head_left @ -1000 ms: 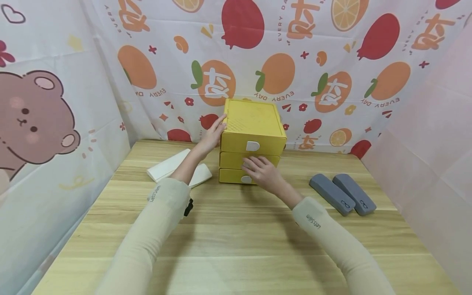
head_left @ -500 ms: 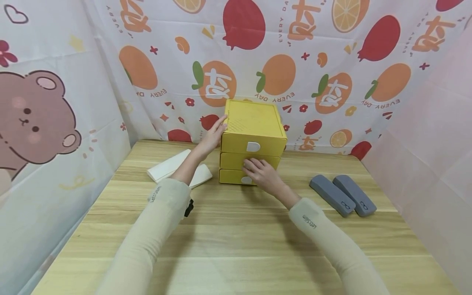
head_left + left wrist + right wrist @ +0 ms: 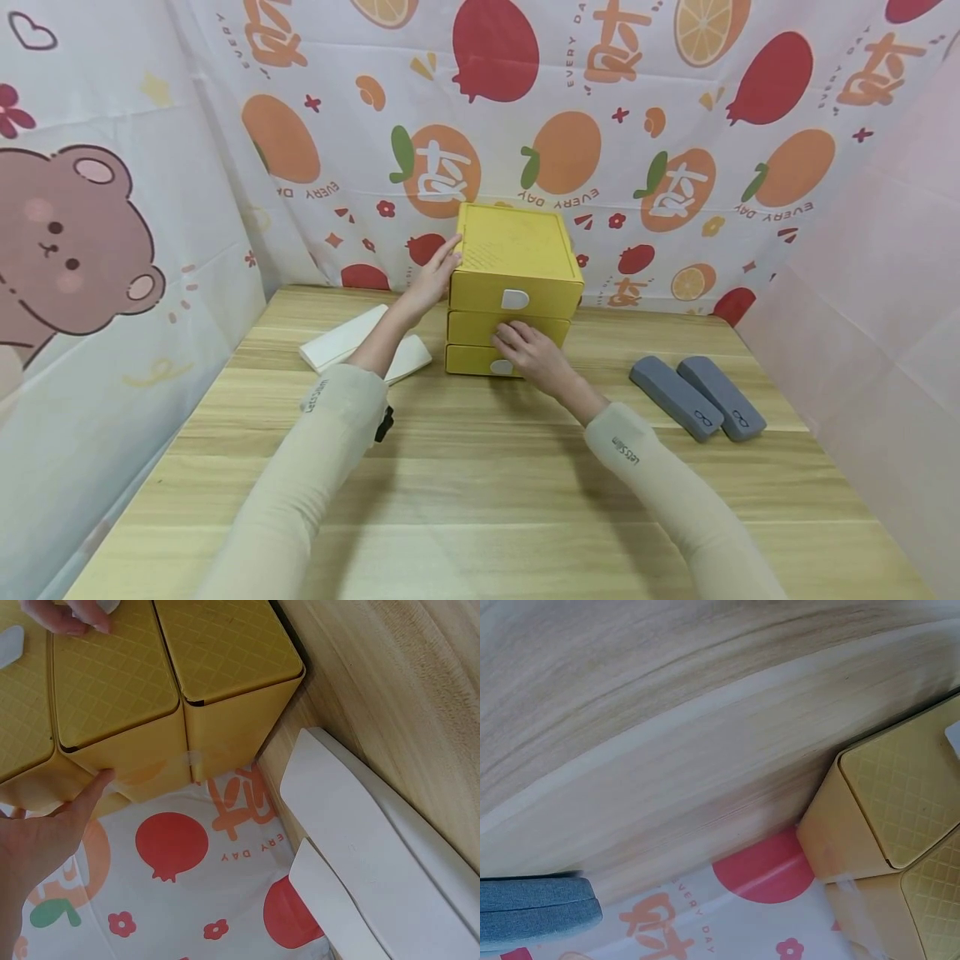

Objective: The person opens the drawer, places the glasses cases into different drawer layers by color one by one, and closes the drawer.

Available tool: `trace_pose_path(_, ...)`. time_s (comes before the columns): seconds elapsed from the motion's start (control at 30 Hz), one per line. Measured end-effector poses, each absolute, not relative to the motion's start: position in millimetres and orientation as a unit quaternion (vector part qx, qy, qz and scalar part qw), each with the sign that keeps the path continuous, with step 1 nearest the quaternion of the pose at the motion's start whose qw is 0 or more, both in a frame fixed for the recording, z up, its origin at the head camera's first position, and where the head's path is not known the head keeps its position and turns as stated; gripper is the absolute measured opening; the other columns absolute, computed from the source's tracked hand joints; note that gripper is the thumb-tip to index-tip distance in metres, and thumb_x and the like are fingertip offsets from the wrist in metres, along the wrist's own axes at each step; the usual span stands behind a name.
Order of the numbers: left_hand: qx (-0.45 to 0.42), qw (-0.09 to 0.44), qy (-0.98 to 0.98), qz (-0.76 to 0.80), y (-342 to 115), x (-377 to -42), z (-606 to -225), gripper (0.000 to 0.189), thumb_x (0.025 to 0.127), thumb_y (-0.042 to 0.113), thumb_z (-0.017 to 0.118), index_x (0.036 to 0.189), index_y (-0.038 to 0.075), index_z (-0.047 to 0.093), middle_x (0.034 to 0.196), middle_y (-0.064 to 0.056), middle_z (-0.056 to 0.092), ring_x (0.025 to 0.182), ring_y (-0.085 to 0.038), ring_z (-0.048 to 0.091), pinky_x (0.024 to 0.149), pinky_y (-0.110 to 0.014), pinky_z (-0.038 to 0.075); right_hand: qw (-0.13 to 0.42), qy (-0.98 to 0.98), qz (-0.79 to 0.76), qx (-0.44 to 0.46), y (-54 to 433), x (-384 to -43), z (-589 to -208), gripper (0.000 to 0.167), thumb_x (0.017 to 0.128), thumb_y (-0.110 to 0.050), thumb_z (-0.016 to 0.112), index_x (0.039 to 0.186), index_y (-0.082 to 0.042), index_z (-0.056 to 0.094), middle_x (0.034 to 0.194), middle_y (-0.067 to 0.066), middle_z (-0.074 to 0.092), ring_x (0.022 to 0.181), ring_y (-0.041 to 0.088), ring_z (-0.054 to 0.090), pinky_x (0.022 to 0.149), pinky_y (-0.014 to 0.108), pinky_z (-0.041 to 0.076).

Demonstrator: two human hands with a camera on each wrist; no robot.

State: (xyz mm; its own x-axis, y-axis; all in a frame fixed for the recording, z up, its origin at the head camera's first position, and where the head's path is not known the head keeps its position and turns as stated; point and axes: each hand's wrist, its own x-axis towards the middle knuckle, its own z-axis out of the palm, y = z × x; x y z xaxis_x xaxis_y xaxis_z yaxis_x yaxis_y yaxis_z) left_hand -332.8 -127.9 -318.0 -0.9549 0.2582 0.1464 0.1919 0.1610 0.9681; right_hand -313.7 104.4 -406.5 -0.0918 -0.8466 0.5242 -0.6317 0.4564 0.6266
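Observation:
A yellow three-drawer box [image 3: 517, 242] stands at the back of the table, its drawers looking closed. My left hand [image 3: 430, 283] rests against its upper left side with fingers fairly straight; the left wrist view shows that hand [image 3: 45, 836] along the side wall. At the front of the middle drawer [image 3: 551, 327], my right hand [image 3: 534, 354] has curled fingers at the pull tab, mostly hidden in the head view. Part of that white tab [image 3: 109, 604] shows beside the fingers in the left wrist view. The right wrist view does not show the right hand.
Two white flap cases [image 3: 408, 357] lie left of the box, partly behind the left forearm. To the right, two grey glasses cases [image 3: 675, 396] lie side by side on the wooden table [image 3: 480, 517]. A fruit-print cloth [image 3: 495, 150] hangs close behind the box.
The right forearm has shifted slightly left, and the right fingers curl a little more at the middle drawer's tab. The left hand and the box stay in place.

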Motion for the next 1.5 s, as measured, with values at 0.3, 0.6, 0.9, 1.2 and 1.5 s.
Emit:
trace_pose_path(0.3, 0.149, 0.036, 0.757, 0.636, -127, -330, -312, 0.053, 0.100, 0.034, 0.033, 0.149, 0.021, 0.015, 0.148, -0.016, 0.018, 0.105, -0.024, 0.043, 0.083, -0.041, 0.038, 0.441, -0.734, -0.111, 0.504, 105, -312, -409, 0.023, 0.089, 0.002, 0.054, 0.109, 0.001, 0.065, 0.110, 0.015, 0.055, 0.097, 0.028, 0.053, 0.083, 0.030, 0.045)
trace_pose_path(0.6, 0.154, 0.018, 0.769, 0.621, -129, -333, -319, 0.055, 0.098, 0.044, 0.032, 0.148, 0.028, 0.016, 0.144, -0.014, 0.028, 0.058, -0.006, 0.028, 0.057, -0.029, 0.029, 0.448, -0.723, -0.093, 0.518, 104, -308, -411, 0.025, 0.084, 0.001, 0.061, 0.108, 0.001, 0.066, 0.110, 0.017, 0.057, 0.096, 0.028, 0.055, 0.085, 0.031, 0.044)
trace_pose_path(0.9, 0.155, 0.031, 0.756, 0.635, -127, -327, -311, 0.053, 0.100, 0.035, 0.033, 0.149, 0.022, 0.015, 0.143, -0.018, 0.027, 0.049, -0.007, 0.026, 0.051, -0.024, 0.028, 0.470, -0.706, -0.079, 0.524, 106, -300, -413, 0.028, 0.097, -0.002, 0.042, 0.106, 0.001, 0.068, 0.108, 0.016, 0.060, 0.094, 0.027, 0.057, 0.082, 0.031, 0.046)
trace_pose_path(1.2, 0.152, 0.029, 0.760, 0.631, -127, -324, -309, 0.053, 0.100, 0.036, 0.033, 0.149, 0.022, 0.016, 0.142, -0.019, 0.030, 0.048, -0.007, 0.026, 0.049, -0.022, 0.028, 0.470, -0.703, -0.073, 0.529, 108, -286, -413, 0.031, 0.098, -0.001, 0.038, 0.106, -0.001, 0.069, 0.106, 0.014, 0.061, 0.095, 0.026, 0.057, 0.083, 0.031, 0.046)
trace_pose_path(1.5, 0.142, 0.014, 0.764, 0.629, -127, -333, -318, 0.053, 0.099, 0.040, 0.034, 0.148, 0.028, 0.019, 0.140, -0.017, 0.035, 0.046, -0.007, 0.023, 0.049, -0.021, 0.028, 0.467, -0.694, -0.051, 0.546, 110, -273, -413, 0.030, 0.097, 0.001, 0.040, 0.105, 0.000, 0.069, 0.105, 0.013, 0.062, 0.095, 0.026, 0.057, 0.085, 0.031, 0.045)
